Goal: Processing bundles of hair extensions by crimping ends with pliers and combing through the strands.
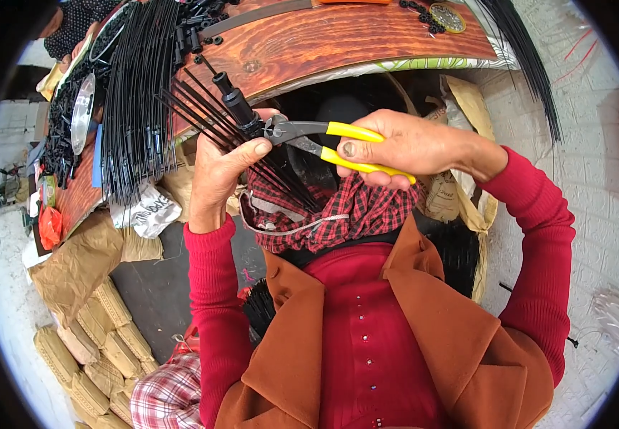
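Observation:
My right hand (pixel 388 146) is closed round the yellow handles of a pair of end-cutting pliers (pixel 356 131). Their dark jaws meet the lower end of a black stepped plastic fitting (pixel 236 106). My left hand (pixel 227 154) grips a bundle of thin black rods (pixel 198 114) together with this fitting, thumb toward the plier jaws. The rods stick out up and left, and their other ends run down over a red-and-black checked cloth (pixel 366 211) on my lap. Whether the jaws are cutting or only clamping, I cannot tell.
Ahead stands a wood-grain table (pixel 352 39). More black rods (pixel 138 93) hang over its left edge, and another bunch (pixel 527 64) hangs at the right. Small black parts (pixel 66 136) are heaped at the left. Brown paper packets (pixel 102 322) lie lower left. Another person's patterned sleeve (pixel 77 32) shows upper left.

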The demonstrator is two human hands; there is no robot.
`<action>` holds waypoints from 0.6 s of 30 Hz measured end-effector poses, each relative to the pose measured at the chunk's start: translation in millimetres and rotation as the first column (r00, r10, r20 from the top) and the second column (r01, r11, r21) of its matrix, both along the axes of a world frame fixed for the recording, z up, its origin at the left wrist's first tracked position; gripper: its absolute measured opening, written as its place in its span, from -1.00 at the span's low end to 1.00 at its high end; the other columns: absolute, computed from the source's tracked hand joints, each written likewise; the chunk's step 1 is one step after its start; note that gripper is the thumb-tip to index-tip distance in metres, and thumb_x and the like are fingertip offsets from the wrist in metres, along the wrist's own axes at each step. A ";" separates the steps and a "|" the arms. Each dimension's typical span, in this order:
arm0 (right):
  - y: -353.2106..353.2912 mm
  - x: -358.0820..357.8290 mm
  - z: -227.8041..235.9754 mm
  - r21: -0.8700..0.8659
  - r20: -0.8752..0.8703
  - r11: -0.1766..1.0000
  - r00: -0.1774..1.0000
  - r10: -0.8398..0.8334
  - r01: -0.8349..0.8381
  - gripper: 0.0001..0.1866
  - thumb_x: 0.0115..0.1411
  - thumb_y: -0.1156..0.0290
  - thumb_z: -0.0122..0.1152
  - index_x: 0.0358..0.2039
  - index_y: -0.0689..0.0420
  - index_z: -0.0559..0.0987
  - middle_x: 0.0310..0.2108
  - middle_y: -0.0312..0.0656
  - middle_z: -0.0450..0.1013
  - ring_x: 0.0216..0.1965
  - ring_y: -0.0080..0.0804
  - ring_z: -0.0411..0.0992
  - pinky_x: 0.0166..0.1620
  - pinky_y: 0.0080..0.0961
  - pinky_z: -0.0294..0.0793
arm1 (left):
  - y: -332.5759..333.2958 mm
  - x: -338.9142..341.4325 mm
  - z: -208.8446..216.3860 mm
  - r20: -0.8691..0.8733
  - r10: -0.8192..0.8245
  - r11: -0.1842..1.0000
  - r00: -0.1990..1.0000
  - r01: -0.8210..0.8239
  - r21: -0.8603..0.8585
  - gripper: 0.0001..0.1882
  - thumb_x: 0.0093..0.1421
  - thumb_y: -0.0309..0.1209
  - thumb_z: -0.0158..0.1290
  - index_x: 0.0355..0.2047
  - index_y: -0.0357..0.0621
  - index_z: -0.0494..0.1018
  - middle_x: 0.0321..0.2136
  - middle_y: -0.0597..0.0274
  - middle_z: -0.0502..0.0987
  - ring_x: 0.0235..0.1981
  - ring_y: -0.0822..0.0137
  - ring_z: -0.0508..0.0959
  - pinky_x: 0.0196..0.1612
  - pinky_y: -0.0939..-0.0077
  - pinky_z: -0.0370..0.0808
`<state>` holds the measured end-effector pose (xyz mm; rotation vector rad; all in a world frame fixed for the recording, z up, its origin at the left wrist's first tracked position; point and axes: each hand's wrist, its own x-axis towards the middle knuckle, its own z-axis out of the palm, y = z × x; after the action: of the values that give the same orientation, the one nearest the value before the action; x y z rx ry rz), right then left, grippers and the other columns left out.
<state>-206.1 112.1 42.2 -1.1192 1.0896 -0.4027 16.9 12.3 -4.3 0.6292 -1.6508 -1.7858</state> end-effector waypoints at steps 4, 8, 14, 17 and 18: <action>10.0 13.0 -1.0 0.109 0.093 0.991 0.991 -0.093 0.082 -0.57 0.20 0.05 -0.15 -0.45 0.23 0.39 -0.80 -0.40 0.15 -0.83 -0.75 0.06 -0.76 -0.78 0.05 | 1.1 3.6 2.3 -0.043 -0.002 1.000 0.999 0.003 0.025 -0.59 -0.12 -0.44 0.19 -0.24 -0.35 0.42 -0.34 0.15 0.51 -0.31 0.40 0.48 -0.15 0.55 0.37; 13.0 15.2 -15.6 0.188 0.162 0.971 0.971 -0.178 0.147 -0.56 0.20 0.04 -0.14 -0.47 0.22 0.37 -0.79 -0.41 0.14 -0.82 -0.76 0.04 -0.76 -0.77 0.03 | -2.0 4.8 -5.2 -0.032 0.022 0.997 0.999 -0.020 0.071 -0.59 -0.11 -0.42 0.18 -0.23 -0.34 0.42 -0.28 0.12 0.48 -0.29 0.40 0.47 -0.13 0.54 0.36; 4.1 2.1 -7.7 -0.066 -0.081 0.988 0.986 -0.146 0.140 -0.60 0.20 0.11 -0.14 -0.41 0.26 0.40 -0.74 -0.32 0.29 -0.79 -0.68 0.22 -0.70 -0.75 0.19 | -3.0 -2.9 -9.5 -0.119 -0.042 0.994 0.992 0.054 0.098 -0.48 0.07 -0.29 0.05 -0.05 -0.41 0.25 -0.27 0.04 0.46 -0.27 0.31 0.48 -0.11 0.45 0.38; 1.2 -0.2 -10.0 -0.116 -0.106 0.988 0.988 -0.116 0.103 -0.60 0.20 0.12 -0.14 -0.38 0.28 0.40 -0.70 -0.27 0.35 -0.75 -0.64 0.29 -0.66 -0.73 0.25 | -5.5 -2.8 -14.5 -0.157 -0.097 0.990 0.983 0.111 0.089 -0.44 0.08 -0.30 0.03 0.02 -0.38 0.17 -0.25 -0.02 0.45 -0.26 0.27 0.48 -0.11 0.41 0.38; 0.1 -0.5 -10.7 -0.127 -0.119 0.987 0.986 -0.113 0.098 -0.60 0.20 0.13 -0.13 -0.36 0.29 0.40 -0.68 -0.26 0.37 -0.73 -0.63 0.31 -0.65 -0.71 0.28 | -6.7 -2.7 -17.0 -0.159 -0.099 0.990 0.982 0.113 0.086 -0.42 0.09 -0.31 0.02 0.05 -0.36 0.11 -0.24 -0.05 0.44 -0.25 0.25 0.48 -0.11 0.38 0.38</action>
<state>-206.6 112.2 31.6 -1.2094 1.2528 -0.4918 14.1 5.6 -21.2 0.4378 -1.5276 -1.9467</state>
